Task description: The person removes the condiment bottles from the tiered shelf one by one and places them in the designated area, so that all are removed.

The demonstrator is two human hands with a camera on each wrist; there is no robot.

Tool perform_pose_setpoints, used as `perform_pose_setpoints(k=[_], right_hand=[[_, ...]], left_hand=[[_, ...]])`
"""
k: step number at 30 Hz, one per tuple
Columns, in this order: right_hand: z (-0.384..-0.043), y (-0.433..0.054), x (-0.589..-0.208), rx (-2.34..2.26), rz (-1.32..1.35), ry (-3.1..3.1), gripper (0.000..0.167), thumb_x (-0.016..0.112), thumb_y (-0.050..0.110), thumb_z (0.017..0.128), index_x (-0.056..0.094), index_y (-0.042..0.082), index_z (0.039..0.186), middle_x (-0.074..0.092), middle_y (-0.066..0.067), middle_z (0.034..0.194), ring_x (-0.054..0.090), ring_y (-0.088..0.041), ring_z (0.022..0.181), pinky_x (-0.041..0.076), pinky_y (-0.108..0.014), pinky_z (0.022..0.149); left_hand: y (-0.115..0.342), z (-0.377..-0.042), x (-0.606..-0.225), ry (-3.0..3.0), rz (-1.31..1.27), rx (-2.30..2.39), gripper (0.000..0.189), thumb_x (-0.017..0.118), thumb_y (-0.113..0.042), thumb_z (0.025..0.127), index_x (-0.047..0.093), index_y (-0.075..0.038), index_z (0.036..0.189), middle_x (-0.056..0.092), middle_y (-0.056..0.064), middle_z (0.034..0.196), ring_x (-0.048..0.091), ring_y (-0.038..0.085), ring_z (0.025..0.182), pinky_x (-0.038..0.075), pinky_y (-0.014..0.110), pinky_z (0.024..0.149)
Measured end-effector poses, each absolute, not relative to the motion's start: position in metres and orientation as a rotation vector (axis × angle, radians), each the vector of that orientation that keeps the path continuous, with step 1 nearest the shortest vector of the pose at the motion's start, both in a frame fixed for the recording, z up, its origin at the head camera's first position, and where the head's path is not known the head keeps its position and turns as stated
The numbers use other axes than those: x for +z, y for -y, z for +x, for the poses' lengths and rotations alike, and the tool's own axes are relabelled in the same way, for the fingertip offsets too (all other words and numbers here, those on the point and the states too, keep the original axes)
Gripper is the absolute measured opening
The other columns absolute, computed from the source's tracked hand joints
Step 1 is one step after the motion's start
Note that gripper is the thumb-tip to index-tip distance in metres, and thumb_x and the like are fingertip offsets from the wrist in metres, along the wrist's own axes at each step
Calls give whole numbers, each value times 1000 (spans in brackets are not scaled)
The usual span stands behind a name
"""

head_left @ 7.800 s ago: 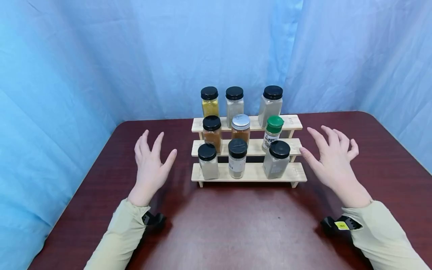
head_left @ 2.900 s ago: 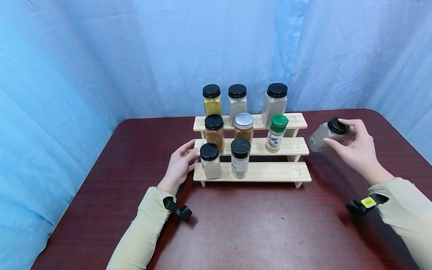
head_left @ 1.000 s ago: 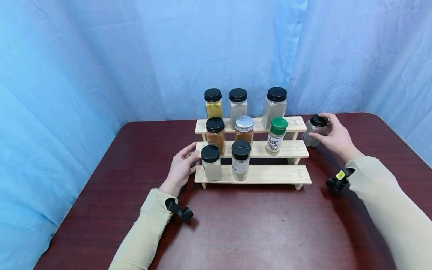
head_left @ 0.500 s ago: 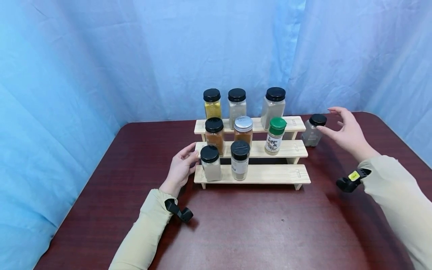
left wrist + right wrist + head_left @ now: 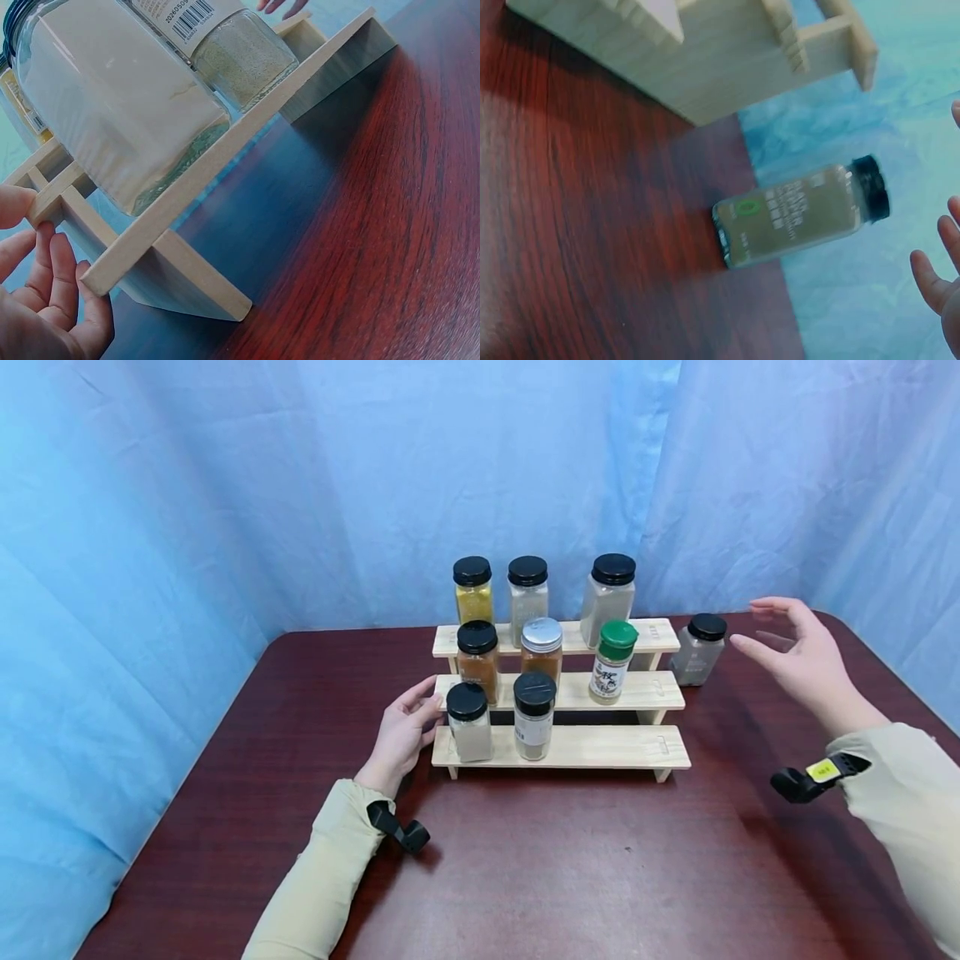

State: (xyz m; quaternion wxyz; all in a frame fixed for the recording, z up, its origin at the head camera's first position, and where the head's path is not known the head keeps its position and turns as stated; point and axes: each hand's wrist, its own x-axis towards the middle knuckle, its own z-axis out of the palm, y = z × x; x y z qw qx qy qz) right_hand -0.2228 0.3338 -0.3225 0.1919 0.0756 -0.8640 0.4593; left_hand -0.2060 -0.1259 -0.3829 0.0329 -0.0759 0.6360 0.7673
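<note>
You have nine jars (image 5: 694, 662), with seven black lids (image 5: 535, 692), one silver lid (image 5: 542, 633) and one green lid (image 5: 618, 638); one rack (image 5: 607, 747) of three shelves (image 5: 573, 693), one table (image 5: 555, 860), and your two hands (image 5: 399, 733).

Room over near tabletop (image 5: 570, 860), rack (image 5: 607, 747) blocking beyond

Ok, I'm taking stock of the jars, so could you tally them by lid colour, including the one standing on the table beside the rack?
Black-lidded jars: 7
Silver-lidded jar: 1
Green-lidded jar: 1
Total: 9
</note>
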Motion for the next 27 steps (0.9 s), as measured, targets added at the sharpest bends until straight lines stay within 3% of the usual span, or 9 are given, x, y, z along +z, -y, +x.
perform_pose_setpoints(k=[7, 19, 27], right_hand=[[-204, -326, -313, 1454, 334, 2293, 46, 62, -5, 86, 52, 13, 128, 54, 16, 113, 53, 5, 103, 41, -3, 80], [-181, -284, -311, 1921, 695, 1835, 49, 49, -27, 79, 55, -4, 122, 62, -5, 114, 59, -11, 103, 46, -15, 86], [-165, -256, -309, 1884, 858, 1831, 53, 47, -30, 76, 52, -8, 124, 59, -6, 119, 57, -13, 107, 43, -19, 89]], left_hand=[[126, -206, -383, -1948, -267, 2365, 44, 54, -10, 96, 48, -12, 140, 55, -7, 81, 55, 4, 69, 48, 17, 61], [126, -207, -383, -1954, -259, 2370, 44, 55, -10, 96, 48, -12, 140, 55, -8, 80, 56, 4, 69, 47, 16, 59], [126, -208, -383, -1946, -249, 2370, 46, 54, -8, 96, 46, -11, 141, 55, -9, 80, 57, 2, 68, 47, 16, 58]])
